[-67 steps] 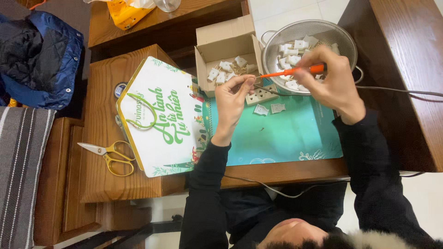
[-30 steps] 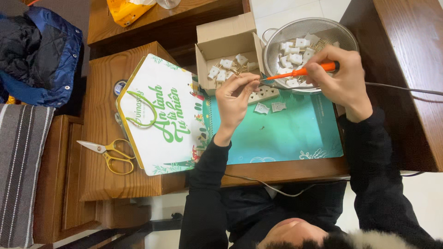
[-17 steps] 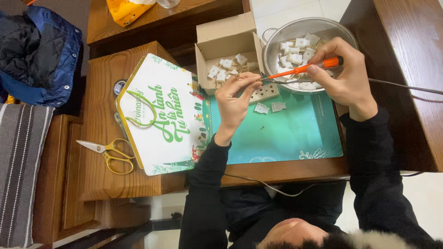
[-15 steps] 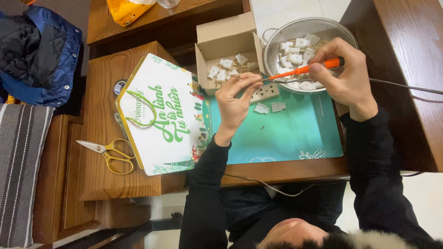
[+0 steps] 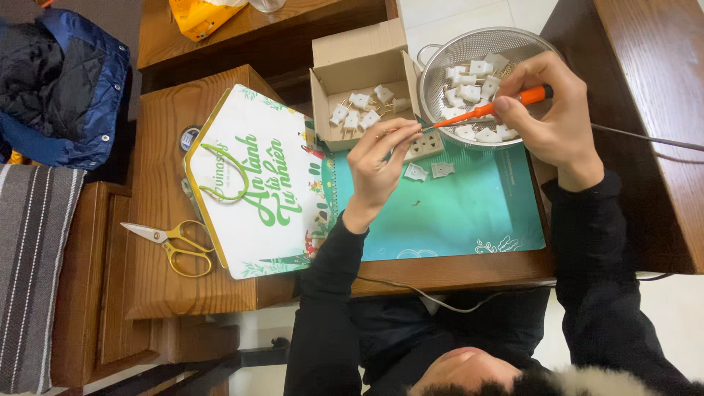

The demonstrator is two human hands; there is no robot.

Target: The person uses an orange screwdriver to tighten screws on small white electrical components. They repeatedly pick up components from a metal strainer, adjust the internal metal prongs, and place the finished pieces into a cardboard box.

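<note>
My right hand (image 5: 559,117) grips an orange-handled screwdriver (image 5: 491,108) over the edge of a metal colander (image 5: 440,57) that holds several white plug parts (image 5: 469,82). The screwdriver's tip meets a small part pinched in the fingertips of my left hand (image 5: 378,165); the part itself is mostly hidden. Just right of those fingers lies a white socket block (image 5: 427,147), with two loose white pieces (image 5: 430,171) below it on a teal mat (image 5: 455,220). An open cardboard box (image 5: 352,55) with more white plug parts stands above my left hand.
A green-and-white paper bag (image 5: 249,183) lies flat to the left, and yellow-handled scissors (image 5: 172,242) rest on the wooden side table (image 5: 158,293). A blue jacket (image 5: 62,88) is at top left. Thin cables (image 5: 645,139) run along the right and front edges.
My right hand and the screwdriver have shifted a little right and up over the colander. My left hand has stayed at the tip, lifted slightly.
</note>
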